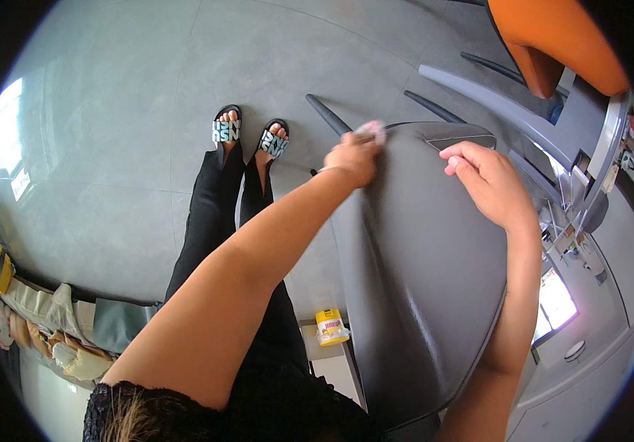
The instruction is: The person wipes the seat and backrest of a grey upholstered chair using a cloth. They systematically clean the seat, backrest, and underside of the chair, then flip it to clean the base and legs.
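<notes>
A grey leather-look chair [435, 243] with a glossy, creased cover fills the middle right. My left hand [351, 158] reaches across to the chair's far left edge. Its fingers are closed on a small, crumpled pinkish cloth [370, 133], pressed against the cover and mostly hidden by the hand. On the right, my right hand [490, 180] hovers over or rests on the chair near a stitched seam; I cannot tell which. Its fingers are curled together, with nothing visible in them. The right forearm runs along the chair's right edge.
An orange chair [560, 37] stands at the upper right beside a grey table frame [501, 110]. Dark chair legs [328, 114] stick out over the grey tiled floor [110, 132]. A yellow tub [331, 325] stands below the chair, near my legs. Piled fabric items [66, 324] lie at lower left.
</notes>
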Tool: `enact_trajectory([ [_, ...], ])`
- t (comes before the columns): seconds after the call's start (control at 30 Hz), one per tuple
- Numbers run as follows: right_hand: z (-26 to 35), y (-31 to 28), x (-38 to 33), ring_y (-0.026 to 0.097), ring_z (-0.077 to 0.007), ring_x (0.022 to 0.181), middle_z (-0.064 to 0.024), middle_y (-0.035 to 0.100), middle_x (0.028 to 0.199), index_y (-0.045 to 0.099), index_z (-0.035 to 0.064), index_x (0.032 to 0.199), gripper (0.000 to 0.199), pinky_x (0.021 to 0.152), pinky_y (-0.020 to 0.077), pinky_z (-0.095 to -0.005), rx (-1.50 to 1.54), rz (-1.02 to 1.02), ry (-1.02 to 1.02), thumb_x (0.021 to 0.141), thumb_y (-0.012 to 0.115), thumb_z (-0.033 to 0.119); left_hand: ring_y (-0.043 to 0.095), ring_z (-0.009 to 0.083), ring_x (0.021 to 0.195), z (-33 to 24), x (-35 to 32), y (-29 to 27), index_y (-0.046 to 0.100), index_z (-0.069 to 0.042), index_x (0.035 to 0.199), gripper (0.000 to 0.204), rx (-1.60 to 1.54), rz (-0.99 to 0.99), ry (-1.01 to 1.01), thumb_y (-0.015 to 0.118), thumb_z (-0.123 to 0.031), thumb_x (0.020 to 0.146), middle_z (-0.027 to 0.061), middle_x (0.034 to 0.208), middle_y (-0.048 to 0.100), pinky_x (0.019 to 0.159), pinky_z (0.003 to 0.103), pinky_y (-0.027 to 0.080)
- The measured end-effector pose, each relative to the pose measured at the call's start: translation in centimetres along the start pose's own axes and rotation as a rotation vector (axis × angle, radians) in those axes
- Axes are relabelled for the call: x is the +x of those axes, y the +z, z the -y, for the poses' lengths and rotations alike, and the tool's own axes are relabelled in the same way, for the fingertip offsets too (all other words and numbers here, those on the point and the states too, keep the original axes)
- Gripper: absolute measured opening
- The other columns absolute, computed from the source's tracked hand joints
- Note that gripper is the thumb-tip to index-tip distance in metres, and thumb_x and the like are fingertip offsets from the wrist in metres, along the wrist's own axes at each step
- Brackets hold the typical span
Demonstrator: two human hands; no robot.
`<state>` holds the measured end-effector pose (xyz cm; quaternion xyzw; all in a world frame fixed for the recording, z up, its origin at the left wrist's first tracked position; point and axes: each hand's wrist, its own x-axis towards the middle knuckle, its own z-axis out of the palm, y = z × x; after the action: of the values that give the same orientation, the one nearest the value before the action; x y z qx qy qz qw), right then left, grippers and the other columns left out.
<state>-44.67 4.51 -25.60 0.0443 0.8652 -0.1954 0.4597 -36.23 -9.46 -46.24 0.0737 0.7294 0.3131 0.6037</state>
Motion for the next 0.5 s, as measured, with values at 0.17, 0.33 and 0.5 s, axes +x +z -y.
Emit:
enact_trajectory([
  [0.17, -0.5, 0.2, -0.2, 0.068, -0.0263, 0.088, -0.0160, 0.070, 0.094, 0.066, -0.0010, 0.107, 0.030, 0.081, 0.0508, -0.0352, 0.024, 0.035, 0.077, 0.094, 0.049, 0.020, 0.052, 0.0294, 0.124, 9.2, -4.2, 8.4, 0.059, -0.004, 0.126, 0.043, -0.420, 0.168, 0.028, 0.054, -0.018, 0.086, 0.0163, 0.136, 0.052, 0.094, 0.048, 0.043],
  [0.33, -0.7, 0.2, -0.1, 0.068, -0.0254, 0.086, -0.0172, 0.070, 0.092, 0.065, -0.0023, 0.106, 0.031, 0.080, 0.0510, -0.0352, 0.022, -0.015, 0.037, 0.094, 0.050, 0.021, 0.049, 0.0474, 0.106, 1.2, -20.1, 7.3, 0.047, -0.013, 0.136, 0.064, -0.631, -0.264, 0.490, 0.055, 0.005, 0.076, 0.0315, 0.118, 0.043, 0.086, 0.052, 0.049],
  [0.5, -1.2, 0.0, 0.2, 0.068, -0.0260, 0.089, -0.0172, 0.070, 0.093, 0.065, -0.0018, 0.107, 0.030, 0.081, 0.0505, -0.0350, -0.006, -0.034, 0.026, 0.094, 0.050, 0.021, 0.060, 0.0457, 0.088, 2.4, -18.4, 7.3, 0.048, -0.020, 0.134, 0.059, -0.249, -0.414, 0.670, 0.059, 0.001, 0.080, 0.0278, 0.113, 0.045, 0.069, 0.045, 0.057],
])
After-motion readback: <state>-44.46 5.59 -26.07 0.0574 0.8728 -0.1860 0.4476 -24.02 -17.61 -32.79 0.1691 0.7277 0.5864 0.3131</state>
